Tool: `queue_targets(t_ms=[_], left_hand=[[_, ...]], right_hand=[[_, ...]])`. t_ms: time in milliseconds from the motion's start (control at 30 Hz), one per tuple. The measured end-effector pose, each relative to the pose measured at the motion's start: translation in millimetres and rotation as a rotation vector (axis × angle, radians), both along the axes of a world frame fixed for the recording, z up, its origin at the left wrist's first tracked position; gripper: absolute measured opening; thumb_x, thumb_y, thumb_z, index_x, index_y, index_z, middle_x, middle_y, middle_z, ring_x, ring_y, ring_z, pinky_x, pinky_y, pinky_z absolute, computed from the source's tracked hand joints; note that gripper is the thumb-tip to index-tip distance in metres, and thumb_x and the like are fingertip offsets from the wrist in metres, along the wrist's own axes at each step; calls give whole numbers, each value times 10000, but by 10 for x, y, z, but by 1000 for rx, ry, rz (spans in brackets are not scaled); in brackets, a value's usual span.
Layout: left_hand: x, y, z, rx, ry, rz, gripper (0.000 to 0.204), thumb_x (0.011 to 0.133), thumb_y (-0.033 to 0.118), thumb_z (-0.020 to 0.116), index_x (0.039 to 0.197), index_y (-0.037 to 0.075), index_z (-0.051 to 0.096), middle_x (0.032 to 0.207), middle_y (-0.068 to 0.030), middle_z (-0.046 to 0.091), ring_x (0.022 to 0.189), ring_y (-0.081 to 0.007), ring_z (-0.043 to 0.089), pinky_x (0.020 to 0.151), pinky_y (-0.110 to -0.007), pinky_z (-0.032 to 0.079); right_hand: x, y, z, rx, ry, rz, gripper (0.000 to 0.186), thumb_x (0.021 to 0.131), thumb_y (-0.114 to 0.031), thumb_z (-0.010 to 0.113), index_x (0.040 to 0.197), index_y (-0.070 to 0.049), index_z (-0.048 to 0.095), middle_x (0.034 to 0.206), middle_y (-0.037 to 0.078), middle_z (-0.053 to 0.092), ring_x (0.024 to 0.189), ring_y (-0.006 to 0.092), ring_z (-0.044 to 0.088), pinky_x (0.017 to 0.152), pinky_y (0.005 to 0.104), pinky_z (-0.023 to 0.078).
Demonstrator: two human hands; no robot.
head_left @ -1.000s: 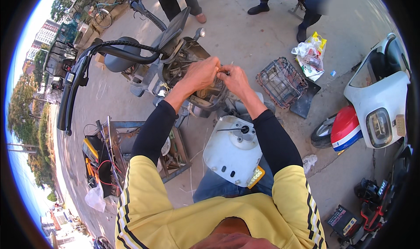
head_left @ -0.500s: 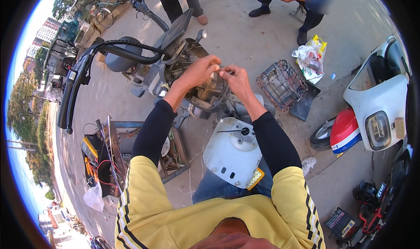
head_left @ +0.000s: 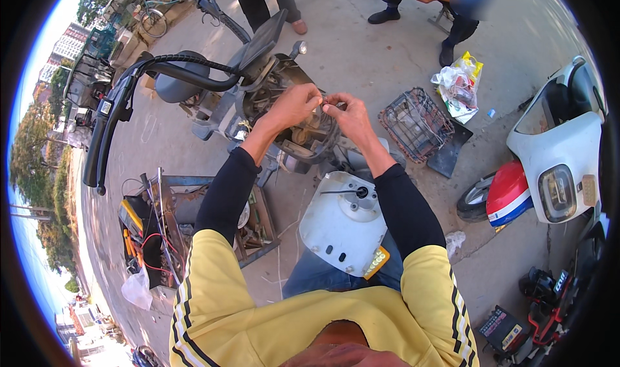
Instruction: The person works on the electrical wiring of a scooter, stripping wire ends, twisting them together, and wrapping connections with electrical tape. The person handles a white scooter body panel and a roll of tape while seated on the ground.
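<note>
Over the opened front of an electric scooter (head_left: 306,152), my left hand (head_left: 296,106) and my right hand (head_left: 349,114) meet fingertip to fingertip. Both pinch something small between thumb and fingers, too small to make out. Wires and parts show inside the housing below them, partly hidden by my hands. The black handlebar (head_left: 187,70) leans out to the left. Closer to me, a white body panel (head_left: 332,231) rests over my jeans, with a short black cable on it and a yellow-framed light (head_left: 377,264) at its lower edge.
At left stands an open metal tool tray (head_left: 261,228) beside a black tool bag (head_left: 155,273). A wire basket (head_left: 416,125) and a plastic bag (head_left: 458,86) lie right of the scooter. A white scooter (head_left: 555,154) and a battery (head_left: 500,328) are farther right. Two people are ahead.
My fingertips have shifted slightly against each other, still pinched together over the scooter's front. Everything else is nearly the same.
</note>
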State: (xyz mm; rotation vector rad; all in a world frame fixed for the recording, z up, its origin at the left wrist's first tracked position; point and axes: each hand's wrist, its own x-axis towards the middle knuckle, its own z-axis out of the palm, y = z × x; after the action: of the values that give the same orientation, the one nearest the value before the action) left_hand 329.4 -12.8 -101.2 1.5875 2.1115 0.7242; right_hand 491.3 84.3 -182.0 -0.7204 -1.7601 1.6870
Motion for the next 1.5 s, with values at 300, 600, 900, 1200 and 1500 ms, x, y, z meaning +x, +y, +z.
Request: queue_targets(t_ms=[300,600,900,1200,1500], left_hand=[[262,-46,29,88,309,36,209,988,196,669,977,-12,674,928,-205,739,864,-430,701,764,-502,541],[489,-93,-393,261,121,289,199,1006,179,669,991,-19,670,854,-198,727,796,-390,717,737,-485,543],[502,-17,-254,52,-605,585,230,1037,164,613,845,38,634,699,-29,615,578,-112,570,485,-278,416],[251,-60,-336,-47,-683,457,187,1015,173,664,954,2,706,796,-57,680,643,-157,641,570,-291,503],[252,-5,144,162,324,-47,135,984,166,691,1091,92,726,1053,-69,659,971,-340,696,795,-459,533]], right_hand=[[-38,-37,84,27,-108,-83,254,852,-206,798,1006,-3,791,856,132,757,789,231,692,733,382,543],[-71,13,-124,-71,9,-88,224,865,-139,793,1037,6,791,821,86,743,751,148,657,697,344,533],[-77,44,-125,-81,19,-60,211,886,-131,775,1060,-11,790,840,63,727,791,146,633,732,345,524],[-71,39,-135,-64,32,-64,203,893,-141,764,1048,-10,787,841,61,719,781,148,625,719,349,517],[-105,51,-146,-74,1,-19,203,896,-135,777,1055,-8,792,826,72,734,767,150,630,722,353,522]])
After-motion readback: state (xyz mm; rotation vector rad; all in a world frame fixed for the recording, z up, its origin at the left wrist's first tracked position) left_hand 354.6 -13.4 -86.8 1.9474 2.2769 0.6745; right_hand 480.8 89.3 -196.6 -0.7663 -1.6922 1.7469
